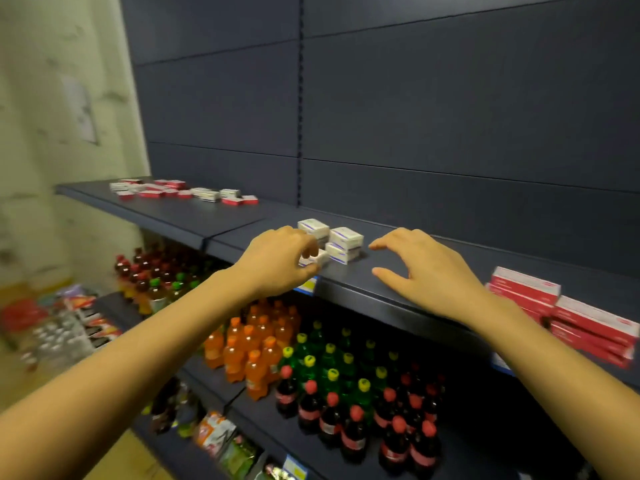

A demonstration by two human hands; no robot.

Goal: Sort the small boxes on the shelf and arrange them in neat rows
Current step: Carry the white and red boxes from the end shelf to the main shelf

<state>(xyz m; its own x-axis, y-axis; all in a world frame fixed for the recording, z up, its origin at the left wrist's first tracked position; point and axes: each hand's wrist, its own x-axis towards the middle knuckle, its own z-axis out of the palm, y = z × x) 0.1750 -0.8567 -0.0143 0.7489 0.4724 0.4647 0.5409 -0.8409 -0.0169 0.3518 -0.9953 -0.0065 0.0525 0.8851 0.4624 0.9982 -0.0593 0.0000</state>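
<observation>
Here, mid-sort on a dark store shelf (398, 289): a small cluster of white boxes (341, 242) gathered near the front edge at the centre, apparently the start of a tidy row kept apart from the other stock. Beside the cluster, a single white box (317, 259) pinched in the curled fingers of the left hand (277, 263), low against the shelf surface and touching or just short of its neighbours, probably being nudged into line. Opposite, the right hand (420, 266) spread wide and holding nothing, thumb resting at the shelf board, fingertips reaching toward the stacked pair on the cluster's right side without quite meeting it, seemingly poised to square the group from that flank. Farther left along the same shelf, a loose scatter of red-and-white boxes (180, 192) lying unsorted, well apart from the cluster. At the right end, longer red cartons (568, 315) stacked near the edge. Below, rows of soft-drink bottles (311, 368) in orange, green and dark cola. Sorting judged barely begun, most boxes untouched.
</observation>
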